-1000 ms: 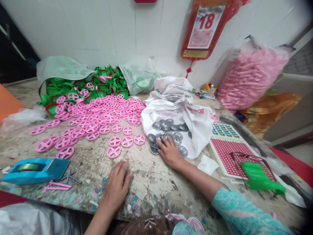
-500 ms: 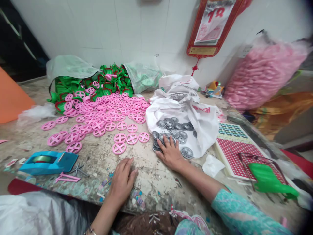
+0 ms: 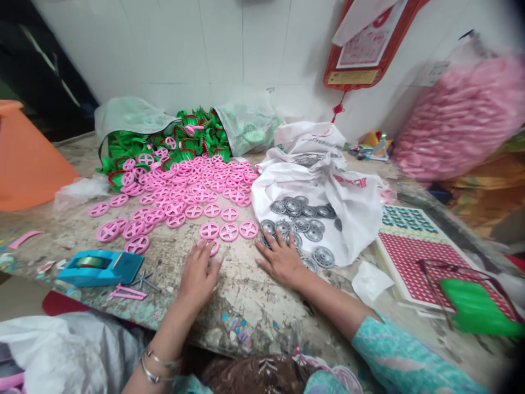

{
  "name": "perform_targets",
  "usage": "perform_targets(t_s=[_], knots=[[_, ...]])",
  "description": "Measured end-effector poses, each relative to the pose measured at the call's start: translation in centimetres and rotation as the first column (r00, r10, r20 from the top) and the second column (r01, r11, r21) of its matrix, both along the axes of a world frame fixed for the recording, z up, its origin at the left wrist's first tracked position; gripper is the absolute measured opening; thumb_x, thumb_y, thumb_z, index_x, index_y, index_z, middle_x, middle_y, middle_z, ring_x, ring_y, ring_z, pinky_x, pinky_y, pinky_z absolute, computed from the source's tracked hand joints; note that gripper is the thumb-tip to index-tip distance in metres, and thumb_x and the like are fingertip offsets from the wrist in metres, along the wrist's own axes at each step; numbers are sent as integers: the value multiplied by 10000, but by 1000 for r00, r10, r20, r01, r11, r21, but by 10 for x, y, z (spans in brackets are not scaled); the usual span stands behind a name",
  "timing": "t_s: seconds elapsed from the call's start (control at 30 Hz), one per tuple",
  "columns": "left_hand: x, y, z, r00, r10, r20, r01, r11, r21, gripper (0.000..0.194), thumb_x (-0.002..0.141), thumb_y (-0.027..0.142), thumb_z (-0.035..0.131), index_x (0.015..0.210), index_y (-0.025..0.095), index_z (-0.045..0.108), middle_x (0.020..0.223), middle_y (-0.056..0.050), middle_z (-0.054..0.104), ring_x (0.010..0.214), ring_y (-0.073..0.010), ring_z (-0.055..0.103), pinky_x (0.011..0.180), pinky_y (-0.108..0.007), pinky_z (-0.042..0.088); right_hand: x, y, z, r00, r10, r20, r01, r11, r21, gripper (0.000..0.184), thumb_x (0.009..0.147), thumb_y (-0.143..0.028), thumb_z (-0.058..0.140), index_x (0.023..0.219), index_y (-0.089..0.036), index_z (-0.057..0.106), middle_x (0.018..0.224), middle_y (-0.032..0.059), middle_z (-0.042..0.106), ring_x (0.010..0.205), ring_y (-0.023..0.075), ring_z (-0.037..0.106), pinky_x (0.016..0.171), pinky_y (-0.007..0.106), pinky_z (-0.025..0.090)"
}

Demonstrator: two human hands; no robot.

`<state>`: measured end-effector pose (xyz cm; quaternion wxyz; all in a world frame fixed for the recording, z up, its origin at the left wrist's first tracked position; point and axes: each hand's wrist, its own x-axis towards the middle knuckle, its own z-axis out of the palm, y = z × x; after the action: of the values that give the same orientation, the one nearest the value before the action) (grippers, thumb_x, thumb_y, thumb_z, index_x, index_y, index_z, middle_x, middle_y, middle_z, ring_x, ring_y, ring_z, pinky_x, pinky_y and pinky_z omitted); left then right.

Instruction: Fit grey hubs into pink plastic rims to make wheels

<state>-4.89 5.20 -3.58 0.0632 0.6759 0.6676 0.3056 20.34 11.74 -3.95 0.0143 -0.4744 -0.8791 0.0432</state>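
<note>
My left hand (image 3: 199, 275) reaches over the tabletop, its fingertips at the near edge of a pink plastic wheel (image 3: 212, 247). No grip on the wheel shows; the fingers are stretched out. More pink wheels (image 3: 174, 208) lie in a wide spread beyond it. My right hand (image 3: 282, 260) is laid flat with fingers spread, its fingertips on several grey wheel discs (image 3: 283, 229). Those discs spill from the mouth of a white plastic bag (image 3: 356, 219). One grey disc (image 3: 324, 256) rests just right of my right hand.
Behind the pink wheels, green parts (image 3: 197, 137) spill from a clear bag. A blue tape dispenser (image 3: 102, 267) and pink sticks (image 3: 127, 292) sit at left. At right lie red patterned sheets (image 3: 426, 257), glasses, a green piece (image 3: 471, 303) and a bag of pink parts (image 3: 463, 115).
My left hand has moved forward to the nearest pink wheel. My right hand stays on the grey discs, now slightly nearer me. The whole view has shifted a little.
</note>
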Motion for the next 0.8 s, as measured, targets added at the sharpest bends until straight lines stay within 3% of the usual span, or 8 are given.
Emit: perform_targets(t_s=[0.13,0.27,0.37,0.53,0.67,0.8], knots=[[-10,33,2,982,132,-134,-153,975,-164,580,869,447,448,1380,176,405,1463,-158,346,1373,-376,224,1065,-615,243,0,1,-1,1000,0,-17,-1,1000,-16,642,897,-661,176,1446,-343,270,1547,52,101,1382,430,44,1015,709,-9],[1,48,-2,977,24,-211,-86,954,-288,608,879,497,406,1413,212,351,1507,-148,255,1384,-375,192,1060,-642,196,-1,-1,0,1000,1,-12,-1,1000,1,625,902,-652,172,1446,-356,258,1548,46,99,1382,426,52,1005,720,0],[10,46,-6,966,-77,-247,0,956,-295,630,881,530,391,1430,232,307,1521,-136,219,1395,-364,161,1061,-652,156,-1,-1,0,1000,-7,-6,7,1000,3,633,898,-659,178,1451,-357,238,1551,44,72,1381,431,47,999,726,0],[12,35,-8,956,-129,-264,48,956,-291,651,877,539,394,1450,269,245,1535,-113,183,1395,-360,160,1071,-641,130,-2,0,1,1000,-8,9,8,1000,-20,639,895,-663,193,1450,-351,247,1552,44,53,1380,436,24,1001,723,-7],[11,35,-4,972,-112,-208,42,948,-315,635,887,553,352,1453,295,227,1529,-102,214,1391,-390,140,1045,-679,131,-8,1,7,999,-25,27,26,998,-56,617,908,-625,255,1455,-339,240,1550,67,54,1379,438,51,1016,710,67],[-1,52,16,986,6,-168,-52,961,-270,610,893,551,337,1442,295,268,1540,-93,182,1391,-411,102,1042,-686,131,-22,12,20,997,77,20,-78,996,42,604,909,-607,308,1445,-329,282,1547,80,71,1395,394,31,1068,641,76]])
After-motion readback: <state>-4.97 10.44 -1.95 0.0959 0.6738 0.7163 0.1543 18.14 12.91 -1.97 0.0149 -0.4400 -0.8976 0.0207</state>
